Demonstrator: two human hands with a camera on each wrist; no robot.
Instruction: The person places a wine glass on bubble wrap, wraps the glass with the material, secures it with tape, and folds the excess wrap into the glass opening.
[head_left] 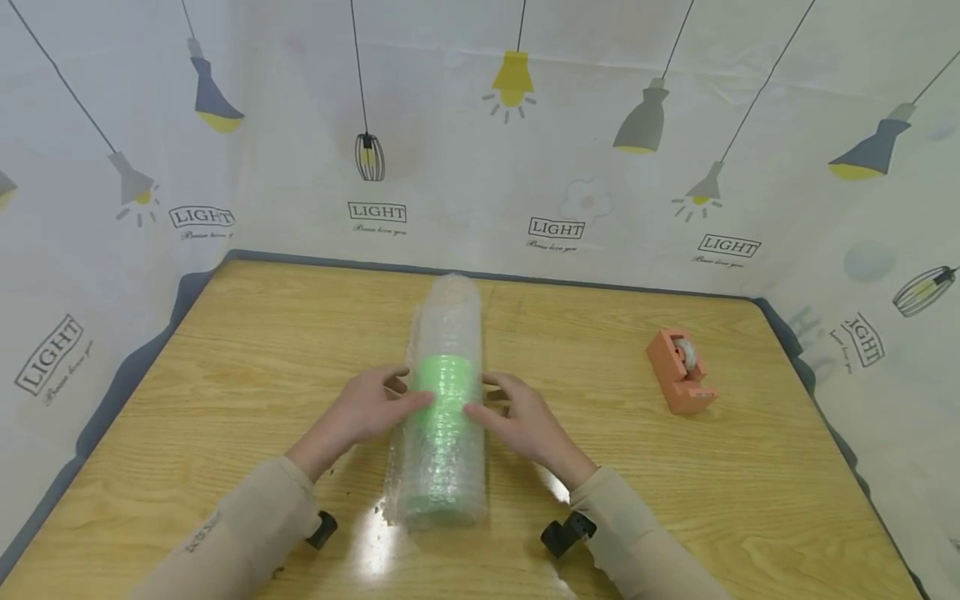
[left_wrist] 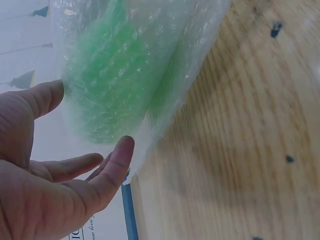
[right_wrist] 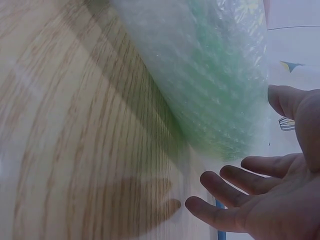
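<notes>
A bubble-wrap roll (head_left: 442,450) lies lengthwise on the wooden table, with a green band or object (head_left: 446,392) showing through its layers. On its left side is my left hand (head_left: 375,404), its thumb at the upper surface and its fingers loosely spread. My right hand (head_left: 525,412) mirrors it on the right, thumb at the roll. In the left wrist view, the fingers (left_wrist: 117,160) stay extended beside the wrap (left_wrist: 110,85). The right wrist view has the fingers (right_wrist: 220,190) straight and spread, just off the wrap (right_wrist: 215,90). What lies inside the wrap is blurred by the bubbles.
An orange tape dispenser (head_left: 678,375) with a roll of clear tape stands on the right of the table (head_left: 585,333). A loose wrap edge (head_left: 397,467) runs along the roll's left side. Behind the table hangs a lamp-patterned cloth (head_left: 450,108).
</notes>
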